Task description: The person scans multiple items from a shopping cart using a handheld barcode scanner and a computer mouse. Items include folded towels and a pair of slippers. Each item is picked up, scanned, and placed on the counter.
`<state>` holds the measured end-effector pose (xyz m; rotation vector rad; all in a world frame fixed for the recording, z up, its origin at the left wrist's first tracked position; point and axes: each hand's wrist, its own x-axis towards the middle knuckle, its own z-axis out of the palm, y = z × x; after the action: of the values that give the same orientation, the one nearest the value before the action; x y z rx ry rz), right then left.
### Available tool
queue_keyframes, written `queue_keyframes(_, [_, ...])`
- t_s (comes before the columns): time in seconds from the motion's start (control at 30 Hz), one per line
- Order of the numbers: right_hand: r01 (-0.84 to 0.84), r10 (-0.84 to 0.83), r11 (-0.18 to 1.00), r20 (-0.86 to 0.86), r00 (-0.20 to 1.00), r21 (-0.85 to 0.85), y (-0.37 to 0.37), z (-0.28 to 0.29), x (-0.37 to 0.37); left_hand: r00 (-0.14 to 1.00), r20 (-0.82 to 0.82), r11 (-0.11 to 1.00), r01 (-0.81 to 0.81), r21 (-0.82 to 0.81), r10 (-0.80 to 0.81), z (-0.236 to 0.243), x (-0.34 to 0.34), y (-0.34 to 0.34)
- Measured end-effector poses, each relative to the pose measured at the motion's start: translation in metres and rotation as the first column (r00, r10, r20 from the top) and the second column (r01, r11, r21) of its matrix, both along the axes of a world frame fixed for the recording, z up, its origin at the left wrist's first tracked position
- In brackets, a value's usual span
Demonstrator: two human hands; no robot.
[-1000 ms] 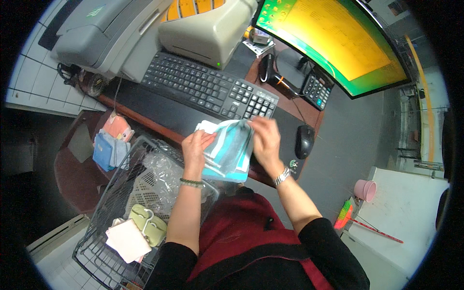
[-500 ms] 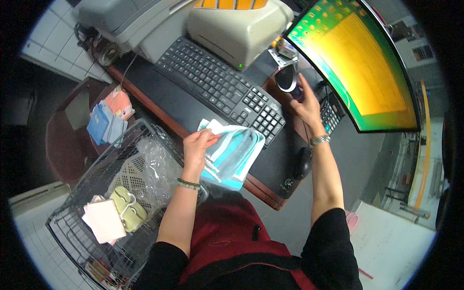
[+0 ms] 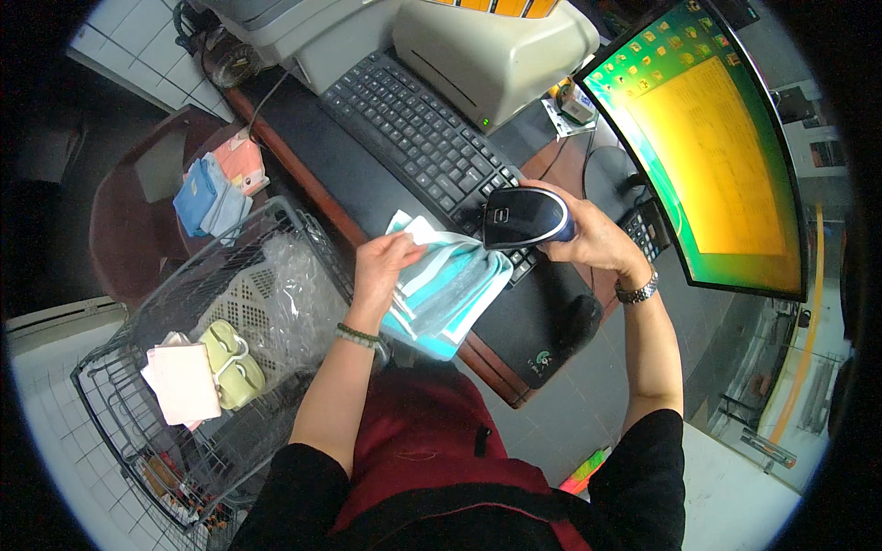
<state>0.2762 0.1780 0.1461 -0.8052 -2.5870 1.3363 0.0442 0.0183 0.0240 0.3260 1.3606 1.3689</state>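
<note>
My left hand (image 3: 383,268) pinches the upper left corner of a folded towel (image 3: 443,292) striped in turquoise, grey and white. The towel hangs over the desk's near edge, its top lying beside the keyboard (image 3: 423,138). In my right hand (image 3: 597,237) is a black barcode scanner (image 3: 525,219) with a pale rim, my fingers wrapped round its handle. The scanner's head is above the keyboard's right part, just up and right of the towel, apart from it.
A grey-white printer (image 3: 496,55) stands behind the keyboard, a lit monitor (image 3: 707,156) to the right. A mouse (image 3: 581,320) sits near the desk's corner. At left, a wire cart (image 3: 197,303) holds packages; folded cloths (image 3: 213,197) lie in a brown chair (image 3: 138,220).
My right hand has brought the scanner from beside the monitor leftward and nearer, over the keyboard beside the towel. My left hand still pinches the towel. The view has shifted slightly.
</note>
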Motion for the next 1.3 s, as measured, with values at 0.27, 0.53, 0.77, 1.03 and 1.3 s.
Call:
queue_keyframes(0.27, [0.026,-0.025,0.999,0.027,0.999,-0.033,-0.004,-0.005,0.003,0.994,0.098,0.999,-0.037,-0.006,0.037,-0.003,0.002,-0.001])
queue_keyframes(0.53, [0.065,-0.064,0.997,0.011,0.998,-0.051,-0.005,-0.007,0.006,1.000,0.009,1.000,0.001,0.031,-0.001,-0.001,0.001,0.000])
queue_keyframes(0.77, [0.047,-0.050,0.997,-0.048,0.998,-0.067,-0.006,-0.010,0.005,0.999,-0.046,1.000,0.008,-0.021,-0.009,-0.003,0.000,-0.001])
queue_keyframes(1.03, [0.207,-0.207,0.978,-0.004,0.978,0.010,0.001,-0.023,0.017,0.998,-0.059,1.000,0.001,-0.030,-0.003,-0.004,-0.001,0.000])
queue_keyframes(1.3, [0.574,-0.593,0.741,-0.061,0.803,0.350,0.015,-0.070,0.034,0.998,-0.065,1.000,-0.012,-0.026,0.011,-0.007,-0.002,0.001])
